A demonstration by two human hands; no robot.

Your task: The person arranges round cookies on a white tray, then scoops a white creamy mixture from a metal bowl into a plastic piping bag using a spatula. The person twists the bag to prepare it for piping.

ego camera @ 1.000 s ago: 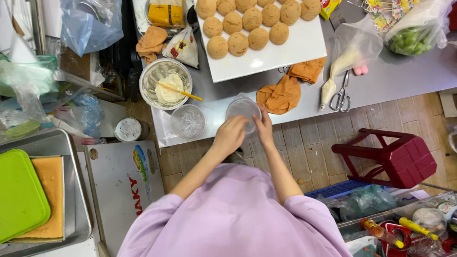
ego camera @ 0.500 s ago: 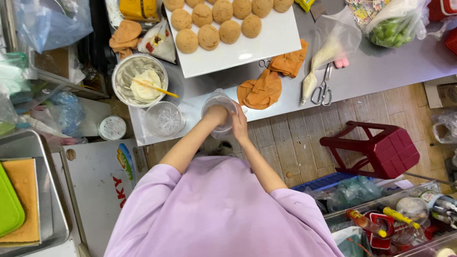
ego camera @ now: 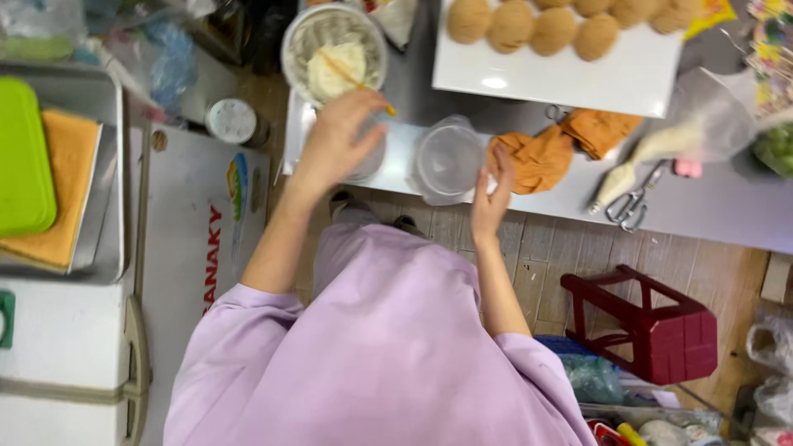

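- While the left hand (ego camera: 339,140) is spreading its fingers loosely over a clear cup (ego camera: 363,157), it is resting on top of it rather than clenching; whether it is gripping the cup cannot be told.
- The right hand (ego camera: 493,192) is lying open and flat against the right side of a clear plastic tub (ego camera: 448,161), fingers straight, touching its wall without closing around it.
- The tub is sitting on the steel counter (ego camera: 727,206), just right of the cup, near the counter's front edge.
- A bowl of cream (ego camera: 334,51) is standing just behind the cup, farther from the person than the tub, with a yellow stick (ego camera: 357,81) leaning out of it toward the left hand.
- An orange cloth (ego camera: 549,153) is lying crumpled just right of the tub, touching the right hand's fingertips.
- A white tray (ego camera: 570,78) holding round brown cakes (ego camera: 529,29) is sitting behind the tub and the cloth.
- A piping bag (ego camera: 661,149) and scissors (ego camera: 632,202) are lying well to the right of the tub.
- A red stool (ego camera: 652,326) is standing on the wooden floor, below and right of the tub.
- A green lid (ego camera: 23,157) is resting on an orange board in a metal tray (ego camera: 103,107), well to the left of the tub.
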